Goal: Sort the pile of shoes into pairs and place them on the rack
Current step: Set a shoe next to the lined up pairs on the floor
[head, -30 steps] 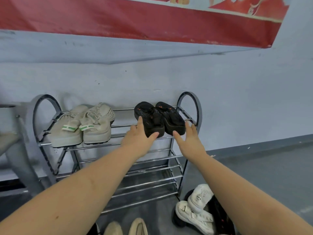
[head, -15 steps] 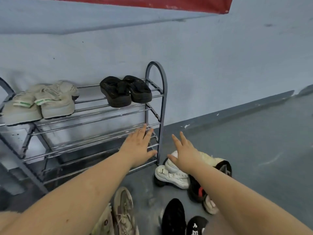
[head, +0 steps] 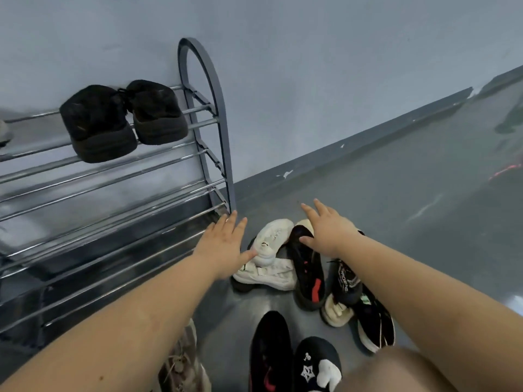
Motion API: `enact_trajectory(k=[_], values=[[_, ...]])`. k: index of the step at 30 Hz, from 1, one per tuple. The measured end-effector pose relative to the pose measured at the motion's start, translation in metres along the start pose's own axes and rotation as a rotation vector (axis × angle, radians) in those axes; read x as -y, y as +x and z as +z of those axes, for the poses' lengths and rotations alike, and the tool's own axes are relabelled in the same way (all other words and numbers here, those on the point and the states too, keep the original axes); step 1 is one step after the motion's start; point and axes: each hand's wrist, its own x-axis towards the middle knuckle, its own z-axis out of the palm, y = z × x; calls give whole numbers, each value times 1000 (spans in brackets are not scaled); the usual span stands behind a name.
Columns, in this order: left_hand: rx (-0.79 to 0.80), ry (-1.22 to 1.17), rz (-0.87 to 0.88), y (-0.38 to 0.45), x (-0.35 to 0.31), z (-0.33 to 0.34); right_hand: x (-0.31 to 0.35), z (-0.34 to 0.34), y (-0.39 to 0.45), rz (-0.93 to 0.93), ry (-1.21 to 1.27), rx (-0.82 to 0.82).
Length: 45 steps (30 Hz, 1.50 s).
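Note:
A metal shoe rack (head: 209,142) stands against the wall at left, with a pair of black shoes (head: 121,120) on its top shelf. On the floor beside the rack lies a pile: two white sneakers (head: 271,250), a black shoe with red marks (head: 308,275), and black sport shoes (head: 365,309). My left hand (head: 226,247) hovers with spread fingers next to the white sneakers, its thumb close to one. My right hand (head: 328,230) is spread above the black shoe. Neither hand holds anything.
Nearer me on the floor lie a beige laced shoe (head: 184,366), a black shoe with a red logo (head: 268,352) and a black slipper with white marks (head: 317,366). Grey floor (head: 424,222) stretches to the right. My knee shows at bottom right.
My view has dropped from the rack's top shelf to the floor pile. Both hands have come down from the black shoes on the rack and now reach over the pile, still holding nothing.

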Motion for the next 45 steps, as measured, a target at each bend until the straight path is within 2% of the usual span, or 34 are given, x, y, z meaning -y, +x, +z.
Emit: enact_trajectory(k=[7, 21, 25, 29, 33, 39, 45], values=[[128, -45, -15, 58, 5, 41, -14, 46, 61, -15, 12, 61], [375, -71, 2, 149, 31, 118, 18, 148, 147, -178, 46, 279], [449, -339, -94, 168, 29, 138, 23, 171, 166, -90, 172, 341], [439, -594, -148, 190, 25, 158, 28, 190, 172, 14, 401, 347], [426, -861, -214, 203, 17, 170, 27, 201, 170, 89, 479, 336], [348, -970, -384, 209, 14, 174, 30, 203, 168, 96, 754, 223], [314, -1054, -414, 196, 21, 169, 38, 200, 157, 169, 930, 114]])
